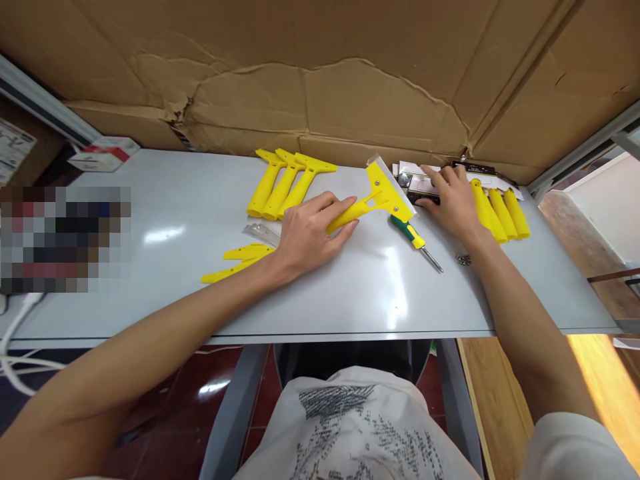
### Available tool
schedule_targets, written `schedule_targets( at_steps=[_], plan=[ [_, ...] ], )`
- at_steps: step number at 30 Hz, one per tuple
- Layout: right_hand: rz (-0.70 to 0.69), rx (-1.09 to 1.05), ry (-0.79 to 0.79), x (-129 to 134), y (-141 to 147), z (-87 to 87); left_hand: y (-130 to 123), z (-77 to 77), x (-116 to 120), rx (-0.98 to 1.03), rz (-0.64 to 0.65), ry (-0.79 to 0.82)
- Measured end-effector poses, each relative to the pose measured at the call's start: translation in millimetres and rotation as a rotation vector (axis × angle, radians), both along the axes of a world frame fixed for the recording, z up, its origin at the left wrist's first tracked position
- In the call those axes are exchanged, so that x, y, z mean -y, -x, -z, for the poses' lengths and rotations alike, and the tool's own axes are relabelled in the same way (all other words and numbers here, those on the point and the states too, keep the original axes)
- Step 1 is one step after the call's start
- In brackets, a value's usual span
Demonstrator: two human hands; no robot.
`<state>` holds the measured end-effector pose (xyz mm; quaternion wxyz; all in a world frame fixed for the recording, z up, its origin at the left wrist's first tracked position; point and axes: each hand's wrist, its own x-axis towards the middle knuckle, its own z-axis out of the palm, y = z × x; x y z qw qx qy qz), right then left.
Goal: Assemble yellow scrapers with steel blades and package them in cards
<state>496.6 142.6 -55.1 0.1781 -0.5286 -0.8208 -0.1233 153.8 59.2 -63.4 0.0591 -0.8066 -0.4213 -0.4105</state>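
My left hand (pixel 317 230) is closed round the handle of a yellow scraper (pixel 383 193), whose wide head points up and right with a clear-edged blade strip along it. My right hand (pixel 453 200) reaches to the back right, thumb and fingers curled about a small black box (pixel 417 190) among white cards; its far fingertips are partly hidden. Between the hands lies a screwdriver (pixel 417 240) with a green and yellow handle. Small screws (pixel 463 260) sit in a pile by my right wrist. Yellow handles (pixel 515 213) stand beside that hand.
Several yellow scraper bodies (pixel 295 183) lean in a row at the back. Flat yellow pieces (pixel 240 260) and clear plastic strips (pixel 263 233) lie near my left forearm. A red and white box (pixel 105 155) is at the far left. Cardboard (pixel 325 100) walls the table's back edge.
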Motion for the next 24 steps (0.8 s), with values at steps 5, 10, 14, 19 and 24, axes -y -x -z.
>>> schedule_targets(
  at_steps=[5, 10, 14, 19, 24],
  plan=[
    [0.021, -0.138, -0.089, 4, -6, -2.6, -1, -3.3, 3, 0.041, -0.018, 0.096],
    [-0.01, -0.455, -0.041, 9, -5, -1.9, -2, -3.9, 3, 0.078, -0.011, 0.131],
    [-0.049, -1.126, 0.157, 19, 7, -9.6, -2, -9.7, 0, 0.228, 0.004, 0.243],
    [-0.177, -1.439, 0.607, 44, 32, -22.3, -2, -18.3, -6, 0.521, 0.06, 0.518],
    [-0.357, -1.464, 0.82, 67, 57, -29.8, -1, -22.8, -12, 0.963, 0.157, 0.804]
  ],
)
